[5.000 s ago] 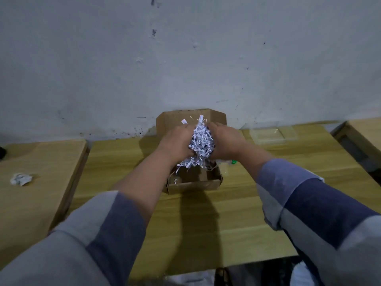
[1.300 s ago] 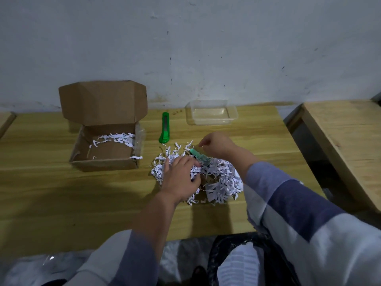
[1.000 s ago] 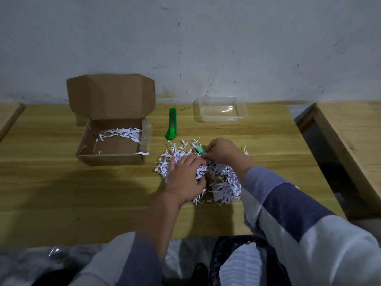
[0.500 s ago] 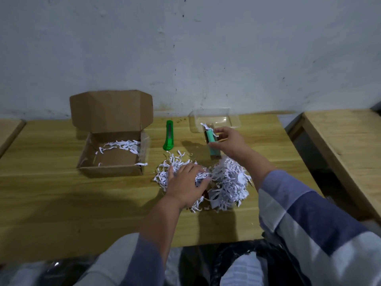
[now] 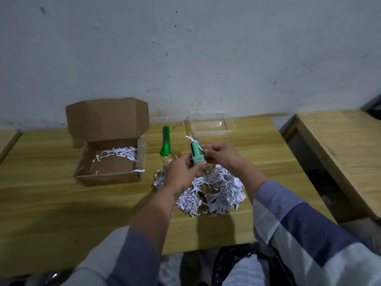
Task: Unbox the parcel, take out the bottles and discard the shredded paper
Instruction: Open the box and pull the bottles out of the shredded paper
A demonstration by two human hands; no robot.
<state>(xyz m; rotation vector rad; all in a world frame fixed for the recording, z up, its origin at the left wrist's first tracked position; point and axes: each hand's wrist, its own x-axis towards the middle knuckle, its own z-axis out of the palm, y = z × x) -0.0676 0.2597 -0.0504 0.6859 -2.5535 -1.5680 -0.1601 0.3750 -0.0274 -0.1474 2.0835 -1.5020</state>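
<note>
A small teal bottle (image 5: 196,154) stands upright in the air above a heap of white shredded paper (image 5: 208,189) on the wooden table (image 5: 51,203). My left hand (image 5: 181,172) grips its lower part from the left. My right hand (image 5: 221,154) pinches it from the right, and a few paper strips cling to its cap. The open cardboard box (image 5: 111,159) sits to the left, lid up, with some shreds inside.
A green utility knife (image 5: 165,141) lies between the box and the hands. A clear plastic tray (image 5: 210,124) stands by the wall behind the bottle. A second wooden table (image 5: 340,153) is at the right across a gap. A dark bag (image 5: 233,263) is below the table's near edge.
My right hand pulled the teal bottle out of the shredded paper and raised it. My left hand has lifted off the heap and taken hold of the bottle too.
</note>
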